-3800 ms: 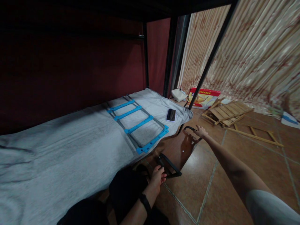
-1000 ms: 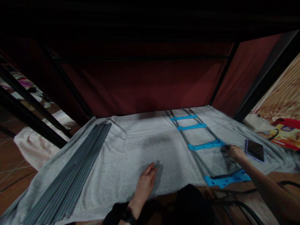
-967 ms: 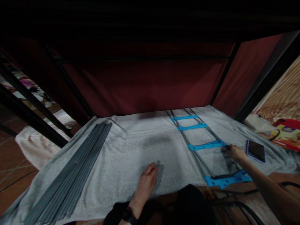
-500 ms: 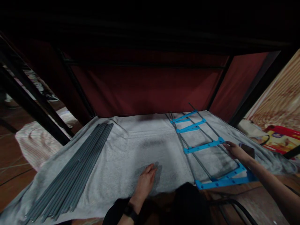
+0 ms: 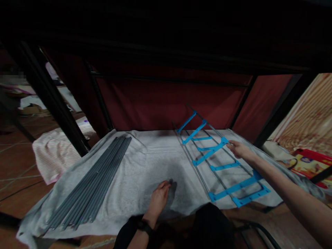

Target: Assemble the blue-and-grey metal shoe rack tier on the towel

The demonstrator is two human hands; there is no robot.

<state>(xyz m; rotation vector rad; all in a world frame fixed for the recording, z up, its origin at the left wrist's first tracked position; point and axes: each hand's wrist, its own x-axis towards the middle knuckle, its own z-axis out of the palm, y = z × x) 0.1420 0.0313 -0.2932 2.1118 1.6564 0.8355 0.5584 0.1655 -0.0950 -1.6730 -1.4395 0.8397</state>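
Observation:
My right hand (image 5: 239, 149) grips the right side of a ladder-like rack frame (image 5: 210, 155), made of grey tubes with blue plastic crosspieces. It is tilted, its right side raised off the cloth. A second similar frame (image 5: 225, 167) lies beneath it on the grey cloth (image 5: 153, 162). My left hand (image 5: 158, 196), with a dark band at its wrist, hovers low over the cloth near the front edge. Its fingers are drawn together at the tips; whatever may be between them is too small to make out. Left of it lies a bundle of grey tubes (image 5: 94, 178).
Black posts (image 5: 55, 100) and dark red fabric (image 5: 166, 103) enclose the covered surface. A striped cloth (image 5: 62, 145) hangs at the left. On the right are a red and yellow package (image 5: 311, 164) and patterned fabric (image 5: 308, 117). A black curved bar (image 5: 259, 228) is at lower right.
My right hand has lifted the upper frame's right side and moved it up and left, showing the second frame below. My left hand has barely moved; its fingertips look closer together. The view has shifted slightly.

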